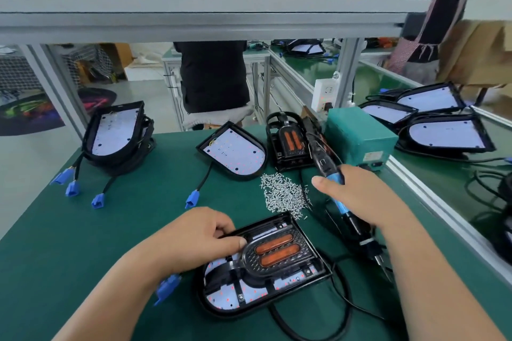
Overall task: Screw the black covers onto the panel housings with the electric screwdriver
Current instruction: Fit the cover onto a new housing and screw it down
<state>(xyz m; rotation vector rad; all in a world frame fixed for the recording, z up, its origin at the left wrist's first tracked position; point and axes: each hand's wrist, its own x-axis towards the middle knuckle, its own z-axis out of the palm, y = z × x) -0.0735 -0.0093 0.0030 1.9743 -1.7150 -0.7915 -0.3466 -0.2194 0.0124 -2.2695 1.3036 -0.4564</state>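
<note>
On the near part of the green table, a panel housing lies flat with its white board facing up. A black cover with two orange lenses sits on the housing's far half. The left hand grips this cover at its far left edge, with the fingers curled and the thumb laid along the top. The grip appears intended to stop the cover shifting on the housing during fastening. The right hand is clenched around the electric screwdriver, which is held to the right of the housing. The bit points down and to the near right, clear of the cover, so no screw is being driven. Whether any screw is already seated cannot be determined. A pile of loose screws lies just beyond the housing, between the two hands and within easy reach of either. Farther back, a stack of spare covers stands beside a green power box. To the left of that stack lies a bare housing. More housings are stacked at the far left, with their blue connectors trailing toward the near side.
</note>
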